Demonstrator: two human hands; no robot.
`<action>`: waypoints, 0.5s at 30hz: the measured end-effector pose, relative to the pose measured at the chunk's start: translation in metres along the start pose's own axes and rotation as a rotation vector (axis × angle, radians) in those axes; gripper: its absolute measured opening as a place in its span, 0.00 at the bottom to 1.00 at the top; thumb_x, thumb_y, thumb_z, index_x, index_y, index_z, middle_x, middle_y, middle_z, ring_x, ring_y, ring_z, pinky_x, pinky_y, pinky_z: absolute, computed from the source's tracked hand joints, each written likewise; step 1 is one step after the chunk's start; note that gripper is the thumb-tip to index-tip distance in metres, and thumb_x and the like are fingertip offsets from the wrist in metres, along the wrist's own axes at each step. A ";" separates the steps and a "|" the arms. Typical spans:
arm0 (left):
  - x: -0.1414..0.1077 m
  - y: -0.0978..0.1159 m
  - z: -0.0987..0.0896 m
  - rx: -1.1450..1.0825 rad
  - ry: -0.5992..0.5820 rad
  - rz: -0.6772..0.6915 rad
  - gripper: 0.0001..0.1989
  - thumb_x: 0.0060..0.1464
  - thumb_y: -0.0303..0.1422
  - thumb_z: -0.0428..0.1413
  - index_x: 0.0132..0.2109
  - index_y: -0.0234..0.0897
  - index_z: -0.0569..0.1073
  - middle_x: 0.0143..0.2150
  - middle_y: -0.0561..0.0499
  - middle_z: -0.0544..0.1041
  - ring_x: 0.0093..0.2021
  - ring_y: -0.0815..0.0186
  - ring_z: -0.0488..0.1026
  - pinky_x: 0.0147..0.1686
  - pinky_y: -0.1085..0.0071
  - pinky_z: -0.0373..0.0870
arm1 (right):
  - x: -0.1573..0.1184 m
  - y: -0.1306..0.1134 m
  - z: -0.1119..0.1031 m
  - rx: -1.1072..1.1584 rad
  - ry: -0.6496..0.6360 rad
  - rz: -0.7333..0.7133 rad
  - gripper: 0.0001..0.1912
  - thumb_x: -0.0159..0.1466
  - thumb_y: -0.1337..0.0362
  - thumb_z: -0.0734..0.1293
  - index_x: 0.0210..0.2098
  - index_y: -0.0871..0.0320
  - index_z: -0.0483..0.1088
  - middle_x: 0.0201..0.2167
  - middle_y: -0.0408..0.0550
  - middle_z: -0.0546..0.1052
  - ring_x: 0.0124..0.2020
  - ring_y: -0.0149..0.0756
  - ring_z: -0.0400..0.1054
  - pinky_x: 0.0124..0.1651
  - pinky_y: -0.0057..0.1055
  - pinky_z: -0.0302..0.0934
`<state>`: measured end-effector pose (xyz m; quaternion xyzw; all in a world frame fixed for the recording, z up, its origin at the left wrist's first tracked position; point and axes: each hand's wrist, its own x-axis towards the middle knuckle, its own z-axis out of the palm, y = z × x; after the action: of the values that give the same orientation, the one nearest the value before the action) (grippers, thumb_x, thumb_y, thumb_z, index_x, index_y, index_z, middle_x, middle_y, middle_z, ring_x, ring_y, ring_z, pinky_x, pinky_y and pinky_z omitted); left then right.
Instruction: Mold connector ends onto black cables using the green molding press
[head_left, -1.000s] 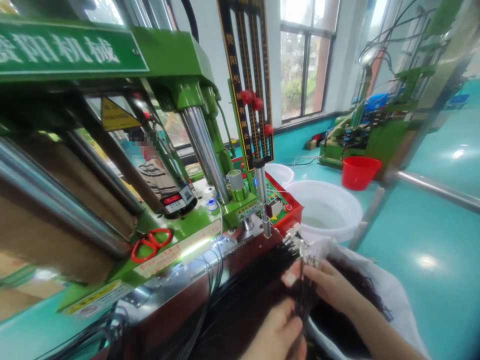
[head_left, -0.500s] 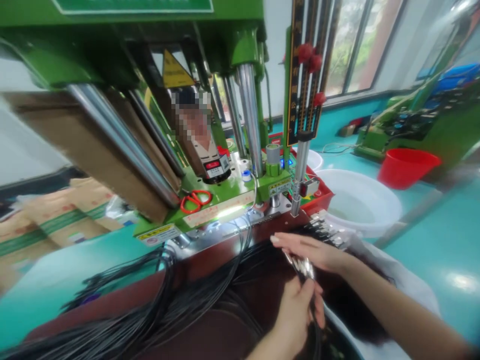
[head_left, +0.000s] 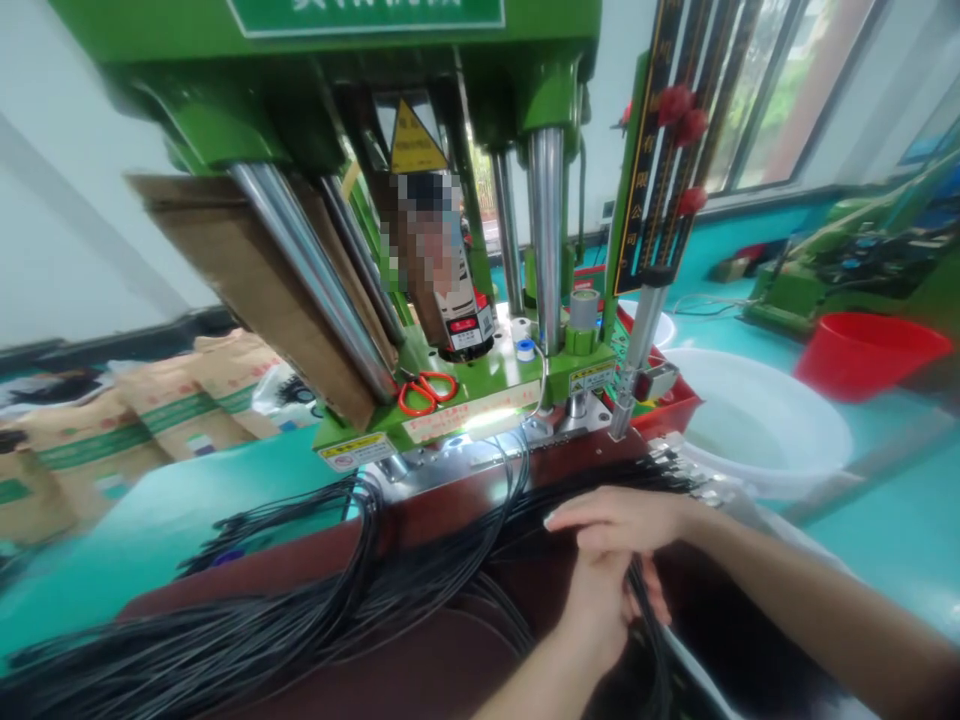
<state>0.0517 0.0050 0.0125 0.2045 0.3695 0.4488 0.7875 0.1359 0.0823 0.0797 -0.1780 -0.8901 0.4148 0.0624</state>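
My left hand (head_left: 596, 605) is wrapped round a bundle of black cables (head_left: 651, 640), which hangs down at its right side. Over the top of it lies my right hand (head_left: 634, 515), palm down, with its fingers stretched out to the left. The upper end of the held bundle is hidden under the right hand. Many more black cables (head_left: 300, 620) lie across the dark red table (head_left: 420, 520). Silvery connector ends (head_left: 686, 470) show beyond my right wrist.
A green press (head_left: 480, 385) with steel columns stands ahead, red-handled scissors (head_left: 427, 393) on its base. A white tub (head_left: 757, 400) and a red bucket (head_left: 870, 355) are on the right. Paper sacks (head_left: 150, 410) stand at the left.
The view has shifted left. My right hand has come down onto my left hand, covering the silvery ends that showed above it. The left hand keeps its hold on the bundle.
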 end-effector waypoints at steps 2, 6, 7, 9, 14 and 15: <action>0.003 0.001 -0.004 -0.002 0.017 0.036 0.25 0.38 0.52 0.57 0.29 0.31 0.66 0.16 0.55 0.65 0.12 0.74 0.61 0.12 0.76 0.53 | 0.005 0.003 0.001 0.035 0.015 0.019 0.20 0.62 0.62 0.58 0.54 0.54 0.63 0.51 0.48 0.69 0.48 0.37 0.65 0.49 0.32 0.59; 0.007 0.017 -0.020 -0.033 0.120 0.194 0.23 0.37 0.50 0.59 0.29 0.34 0.64 0.14 0.61 0.59 0.11 0.78 0.53 0.12 0.78 0.49 | 0.022 0.026 -0.010 -0.084 0.239 0.184 0.21 0.65 0.60 0.54 0.56 0.54 0.60 0.49 0.47 0.70 0.46 0.34 0.67 0.44 0.28 0.62; 0.007 0.023 -0.025 -0.043 0.155 0.237 0.23 0.37 0.49 0.60 0.28 0.34 0.63 0.13 0.62 0.58 0.11 0.79 0.52 0.12 0.78 0.48 | 0.027 0.036 -0.014 -0.212 0.328 0.255 0.20 0.65 0.61 0.53 0.55 0.56 0.61 0.49 0.49 0.70 0.47 0.35 0.65 0.46 0.30 0.61; 0.006 0.034 -0.034 -0.057 0.201 0.286 0.23 0.36 0.48 0.61 0.28 0.34 0.63 0.14 0.62 0.57 0.12 0.79 0.51 0.13 0.78 0.47 | 0.037 0.057 -0.020 -0.464 0.445 0.398 0.18 0.64 0.65 0.54 0.52 0.60 0.64 0.48 0.54 0.70 0.49 0.40 0.63 0.50 0.34 0.57; 0.000 0.039 -0.044 -0.071 0.192 0.259 0.23 0.36 0.47 0.61 0.30 0.33 0.64 0.18 0.59 0.62 0.16 0.78 0.56 0.16 0.77 0.51 | 0.052 0.086 -0.017 -0.643 0.409 0.494 0.19 0.54 0.79 0.54 0.42 0.66 0.67 0.43 0.62 0.69 0.49 0.48 0.60 0.50 0.41 0.51; -0.002 0.038 -0.044 -0.067 0.181 0.256 0.22 0.37 0.46 0.61 0.30 0.33 0.64 0.19 0.58 0.62 0.17 0.78 0.56 0.17 0.77 0.52 | 0.052 0.085 -0.015 -0.655 0.389 0.499 0.18 0.53 0.79 0.54 0.40 0.65 0.67 0.42 0.62 0.69 0.48 0.48 0.60 0.49 0.41 0.51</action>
<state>-0.0034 0.0227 0.0095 0.1822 0.3945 0.5745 0.6937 0.1135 0.1625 0.0233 -0.4720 -0.8760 0.0724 0.0671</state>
